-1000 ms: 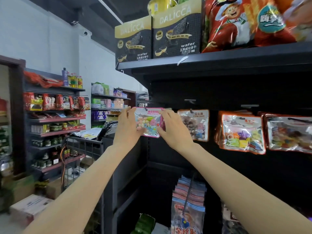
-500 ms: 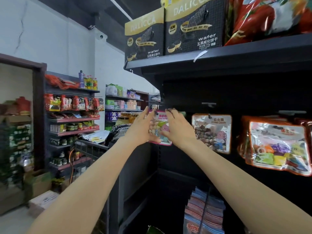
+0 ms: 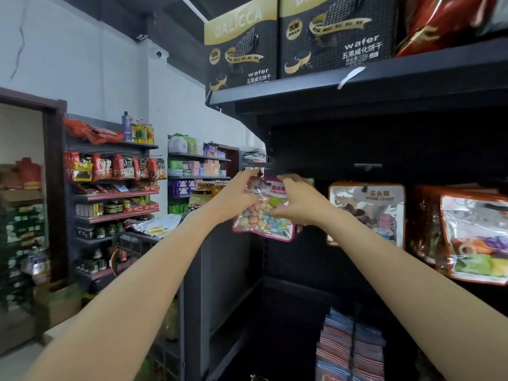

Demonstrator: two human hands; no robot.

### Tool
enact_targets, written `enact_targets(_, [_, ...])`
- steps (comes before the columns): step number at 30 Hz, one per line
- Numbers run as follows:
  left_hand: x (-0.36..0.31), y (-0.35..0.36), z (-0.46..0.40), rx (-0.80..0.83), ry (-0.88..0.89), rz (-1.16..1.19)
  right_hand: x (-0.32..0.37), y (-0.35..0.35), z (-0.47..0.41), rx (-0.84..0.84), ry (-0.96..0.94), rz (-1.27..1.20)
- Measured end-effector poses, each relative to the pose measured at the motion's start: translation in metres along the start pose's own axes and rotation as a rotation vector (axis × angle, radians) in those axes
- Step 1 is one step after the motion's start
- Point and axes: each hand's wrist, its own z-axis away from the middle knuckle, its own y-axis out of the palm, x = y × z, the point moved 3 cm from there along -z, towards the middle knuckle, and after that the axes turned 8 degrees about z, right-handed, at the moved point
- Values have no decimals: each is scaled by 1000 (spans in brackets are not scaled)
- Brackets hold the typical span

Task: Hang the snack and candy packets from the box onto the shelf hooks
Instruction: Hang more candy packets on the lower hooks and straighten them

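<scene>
I held the pink candy packet (image 3: 264,215) upright at the left end of the dark shelf (image 3: 384,86), my left hand (image 3: 233,199) pinching its left side and my right hand (image 3: 299,202) gripping its top right. Its header sat just below the hook (image 3: 258,168), which I judged nearer my left hand, so the packet had to go up and back.

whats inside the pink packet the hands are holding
Pastel round candies show through the clear front of the pink packet. The left hand and right hand cover its sides, hiding the rest.
</scene>
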Motion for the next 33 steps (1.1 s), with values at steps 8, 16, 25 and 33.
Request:
enact_targets(8, [7, 2, -23, -16, -39, 70, -7, 10, -15, -161, 185, -158])
enact_targets(16, [13, 3, -23, -79, 46, 44, 3, 12, -7, -273, 210, -69])
enact_targets(25, [1, 2, 48, -484, 310, -348, 35, 11, 59, -574, 50, -86])
enact_targets(33, [4, 6, 112, -458, 138, -458, 57, 39, 97, -383, -71, -315])
